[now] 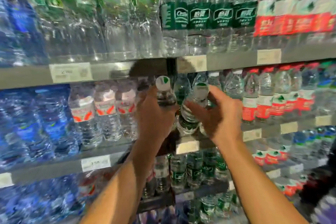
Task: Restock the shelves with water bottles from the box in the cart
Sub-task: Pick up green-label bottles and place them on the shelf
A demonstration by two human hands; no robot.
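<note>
Whole shot is smeared with motion blur, worst on the blue bottles (27,118) at the left edge, so their labels are unreadable and the leftmost ones get chopped by the frame. Price tags (71,72) on the shelf rail are too fuzzy to read. The left hand (154,114) covers most of its bottle (164,91), only cap and neck poke out, and the right hand (221,114) hides the far side of the other bottle (192,111). The tall top-shelf bottles (200,14) lose their caps to the upper edge. There's a dark blob (318,187) at lower right, can't tell what it is.
</note>
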